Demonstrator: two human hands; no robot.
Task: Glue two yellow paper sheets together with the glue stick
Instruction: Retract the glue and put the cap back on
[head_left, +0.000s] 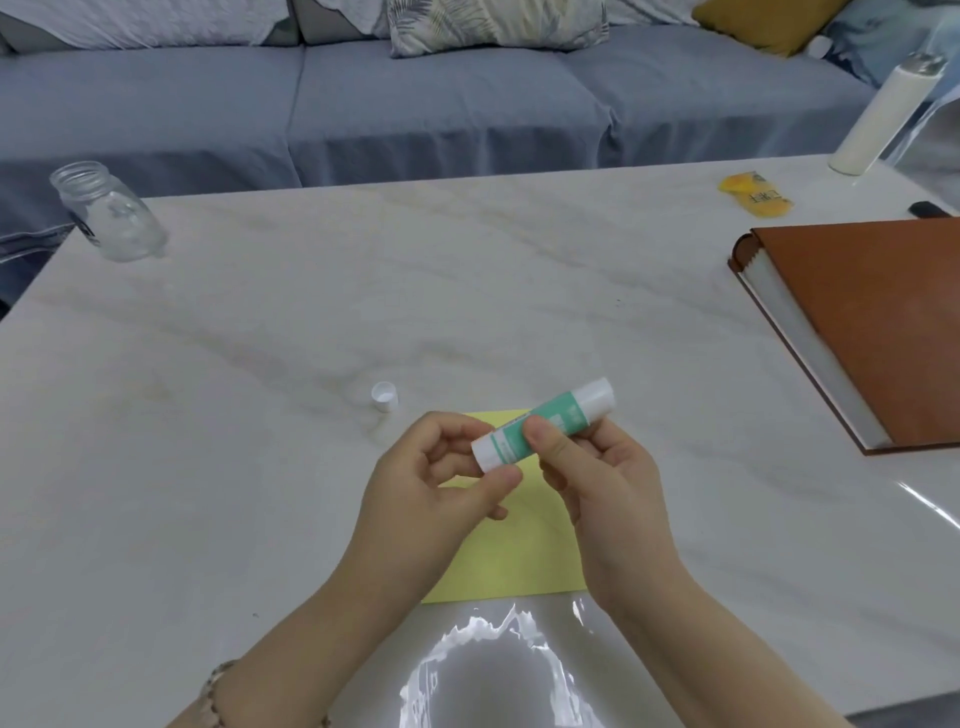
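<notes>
I hold the glue stick (543, 425) above the yellow paper (511, 551) on the table (260, 364), right hand (602, 493) gripping its middle, left hand (441, 478) pinching the lower end; the cap (385, 396) lies just beyond. I judge I'm twisting glue out, though the tip is hard to see. Next, I rub glue onto the sheet.

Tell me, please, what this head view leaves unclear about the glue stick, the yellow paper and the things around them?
- Glue stick: near end hidden by left hand.
- Yellow paper: hands cover much; one sheet or two, cannot tell.
- Yellow packet: print too small.
- Brown book: cut off by right edge.
</notes>
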